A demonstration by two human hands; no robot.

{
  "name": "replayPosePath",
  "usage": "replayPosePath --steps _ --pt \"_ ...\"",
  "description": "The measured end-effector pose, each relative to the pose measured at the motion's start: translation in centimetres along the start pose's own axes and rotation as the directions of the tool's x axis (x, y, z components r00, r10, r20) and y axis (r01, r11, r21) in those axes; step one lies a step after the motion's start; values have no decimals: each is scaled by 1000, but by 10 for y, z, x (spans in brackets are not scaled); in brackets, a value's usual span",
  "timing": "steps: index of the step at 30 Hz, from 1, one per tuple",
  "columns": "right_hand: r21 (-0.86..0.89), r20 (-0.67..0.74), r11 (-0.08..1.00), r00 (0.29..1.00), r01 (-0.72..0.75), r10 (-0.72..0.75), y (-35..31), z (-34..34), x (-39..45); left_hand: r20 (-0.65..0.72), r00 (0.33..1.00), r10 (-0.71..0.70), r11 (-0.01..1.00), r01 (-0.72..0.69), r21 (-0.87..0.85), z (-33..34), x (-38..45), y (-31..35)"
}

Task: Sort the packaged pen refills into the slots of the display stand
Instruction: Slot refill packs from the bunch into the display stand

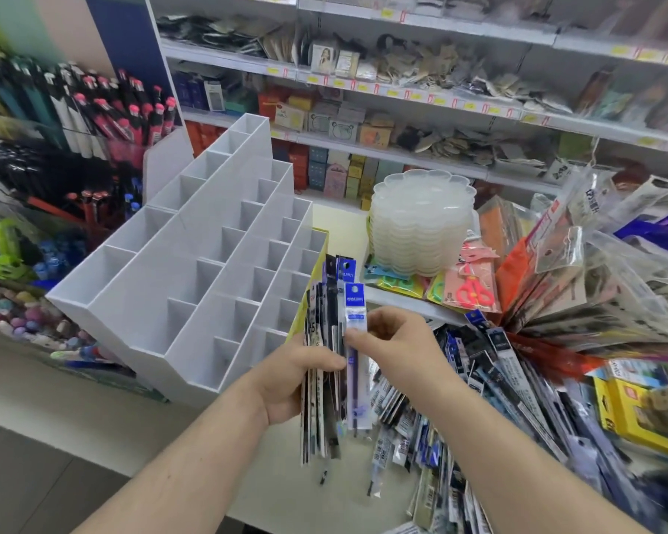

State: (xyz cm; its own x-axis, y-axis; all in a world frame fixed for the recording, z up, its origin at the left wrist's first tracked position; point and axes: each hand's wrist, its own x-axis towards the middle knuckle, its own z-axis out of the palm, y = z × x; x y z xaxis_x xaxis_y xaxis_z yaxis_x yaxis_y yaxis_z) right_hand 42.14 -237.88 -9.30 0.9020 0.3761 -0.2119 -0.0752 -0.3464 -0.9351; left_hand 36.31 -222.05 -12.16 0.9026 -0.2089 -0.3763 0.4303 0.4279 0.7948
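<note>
Your stand (193, 264) shows bare slots wherever the view reaches them — no refill is filed yet, though the far slots are too foreshortened to vouch for. Your left hand (297, 383) is clamped round an upright bundle (324, 418) of packs just right of the stand. Your right hand (398, 348) pinches the front blue pack (357, 364), apparently drawing it off. The pile (459, 398) on the table (55, 383) is untouched — nearly everything remains.

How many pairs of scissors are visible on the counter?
2: a pink pair in its pack right of the refill bundle, and a green pair just left of it, partly covered. More may lie hidden under the packets.
</note>
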Motion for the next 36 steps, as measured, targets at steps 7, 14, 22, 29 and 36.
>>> replayPosePath --steps 7,14,22,29,36 --pt "312 -92 949 993 -43 75 -11 -6 0 -84 994 69 997 -66 40 5 -4 11" --pt "335 -24 942 1000 -6 15 -21 8 0 -171 981 89 992 -72 105 8 -10 15" --pt "507 34 859 997 -71 63 -32 20 3 -259 953 155 979 -114 167 20 -13 23" --pt "597 -100 801 985 -53 140 -28 6 13 -438 882 171 969 -71 235 10 -17 37" --pt "619 -161 784 972 -36 171 -41 -22 19 -435 871 228 965 -144 218 -6 -36 62"
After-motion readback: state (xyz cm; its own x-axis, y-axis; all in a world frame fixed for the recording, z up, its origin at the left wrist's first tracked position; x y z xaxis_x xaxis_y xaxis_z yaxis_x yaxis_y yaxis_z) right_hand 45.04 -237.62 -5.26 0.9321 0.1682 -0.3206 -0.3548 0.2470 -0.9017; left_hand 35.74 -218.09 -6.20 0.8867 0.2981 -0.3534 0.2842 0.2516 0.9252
